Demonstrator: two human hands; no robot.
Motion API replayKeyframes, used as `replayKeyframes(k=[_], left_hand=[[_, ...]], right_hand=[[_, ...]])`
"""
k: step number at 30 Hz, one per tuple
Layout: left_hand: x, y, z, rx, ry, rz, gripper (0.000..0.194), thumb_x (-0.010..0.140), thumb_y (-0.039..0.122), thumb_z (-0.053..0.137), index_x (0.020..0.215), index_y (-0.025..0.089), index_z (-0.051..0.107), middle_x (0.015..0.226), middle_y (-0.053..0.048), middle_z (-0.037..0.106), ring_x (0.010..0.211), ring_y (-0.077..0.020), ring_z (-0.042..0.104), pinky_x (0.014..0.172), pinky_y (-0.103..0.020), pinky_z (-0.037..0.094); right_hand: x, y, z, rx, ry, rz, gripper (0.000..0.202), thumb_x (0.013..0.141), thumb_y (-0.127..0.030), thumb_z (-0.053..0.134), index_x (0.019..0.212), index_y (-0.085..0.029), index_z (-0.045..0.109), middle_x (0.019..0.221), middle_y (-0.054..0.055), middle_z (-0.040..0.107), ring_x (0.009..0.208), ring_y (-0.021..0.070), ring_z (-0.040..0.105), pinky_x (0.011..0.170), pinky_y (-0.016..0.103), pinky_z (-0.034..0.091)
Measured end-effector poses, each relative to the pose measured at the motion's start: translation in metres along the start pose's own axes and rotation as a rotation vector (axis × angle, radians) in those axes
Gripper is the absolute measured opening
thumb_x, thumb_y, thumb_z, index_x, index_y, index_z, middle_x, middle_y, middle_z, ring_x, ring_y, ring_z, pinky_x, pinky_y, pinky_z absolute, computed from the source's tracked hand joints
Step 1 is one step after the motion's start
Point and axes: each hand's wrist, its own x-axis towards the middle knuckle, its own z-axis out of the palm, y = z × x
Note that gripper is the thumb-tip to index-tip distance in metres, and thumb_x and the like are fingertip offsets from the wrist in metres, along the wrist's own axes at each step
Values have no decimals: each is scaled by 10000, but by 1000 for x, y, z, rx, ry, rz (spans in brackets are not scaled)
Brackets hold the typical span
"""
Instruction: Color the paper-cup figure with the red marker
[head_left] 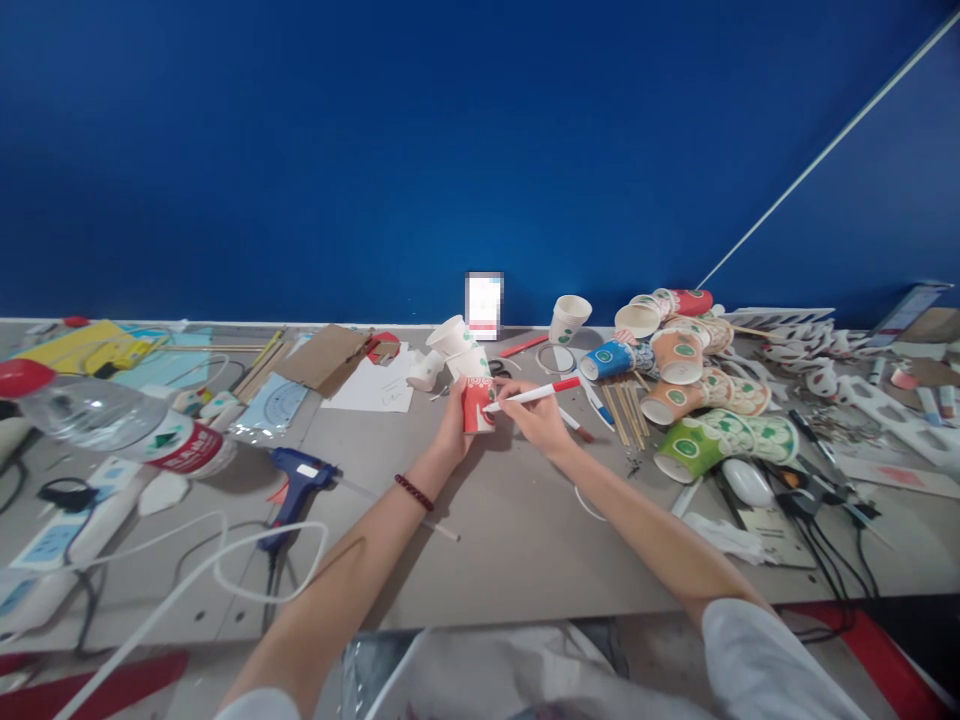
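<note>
In the middle of the head view, my left hand [452, 432] is wrapped round a red paper cup [475, 415]. My right hand [541, 418] pinches a white marker with a red end [541, 392]. The marker's tip is at the side of the cup; whether it touches I cannot tell. White paper cups [450, 337] with green marks lie just behind the red one. Another white paper cup [569, 320] stands farther back to the right.
A blue glue gun [296, 490], a large plastic bottle [112, 420] and a power strip [75, 545] lie on the left. Cardboard [326, 358] and a paper sheet [375, 385] are behind them. Coloured paper cups [686, 450], wooden sticks [626, 412] and cables crowd the right.
</note>
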Motion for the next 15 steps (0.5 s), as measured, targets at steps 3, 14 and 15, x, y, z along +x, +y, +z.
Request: replayKeyframes(k=[3, 14, 15], left_hand=[[0, 0, 0, -7, -11, 4, 465, 891, 555, 603, 976, 110, 709, 884, -96, 744, 751, -194, 684, 717, -296, 518], [0, 1, 2, -30, 17, -3, 436, 899, 545, 600, 965, 126, 702, 835, -73, 740, 697, -171, 668, 654, -275, 516], [0, 1, 2, -30, 13, 1, 434, 904, 541, 594, 966, 125, 704, 834, -72, 740, 696, -168, 667, 655, -271, 516]], right_hand=[[0, -2, 1, 25, 28, 60, 93, 747, -315, 660, 773, -230, 688, 959, 61, 750, 1108, 293, 686, 659, 292, 562], [0, 0, 1, 32, -6, 17, 106, 752, -326, 668, 716, -226, 674, 880, 70, 740, 1208, 327, 638, 760, 344, 576], [0, 1, 1, 30, -4, 9, 101, 754, -322, 669, 719, -228, 675, 876, 68, 737, 1206, 324, 639, 772, 349, 576]])
